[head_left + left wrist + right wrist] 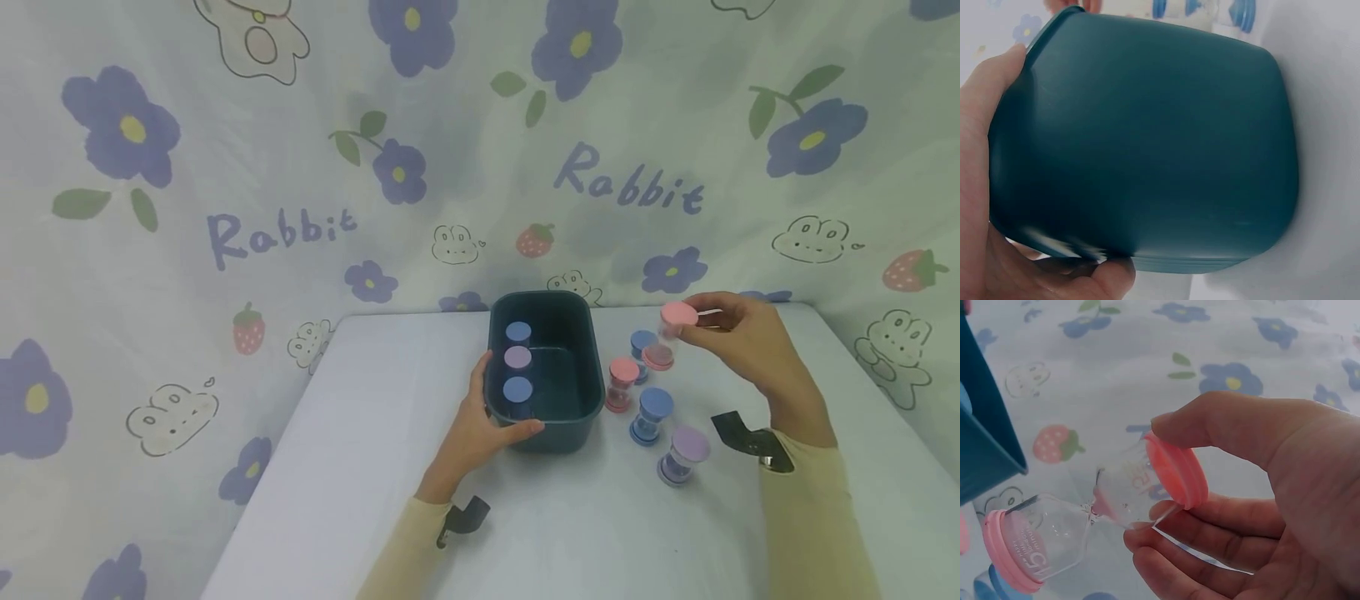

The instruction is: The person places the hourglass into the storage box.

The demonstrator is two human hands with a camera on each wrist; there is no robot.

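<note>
I see the smooth white tabletop point(337, 450) under soft, diffuse light with faint shadows, while my wrist views look dimmer, the dark teal rectangular plastic tub point(1147, 137) deeply shaded and the white flower-print backdrop point(1135, 381) slightly blurred.

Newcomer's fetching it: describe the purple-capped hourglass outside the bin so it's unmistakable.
On the white table, find the dark teal bin. To the bin's right, the purple-capped hourglass is the frontmost one standing. Outside the bin, it alone has purple ends, unlike the neighbouring blue hourglass and standing pink hourglass.
</note>
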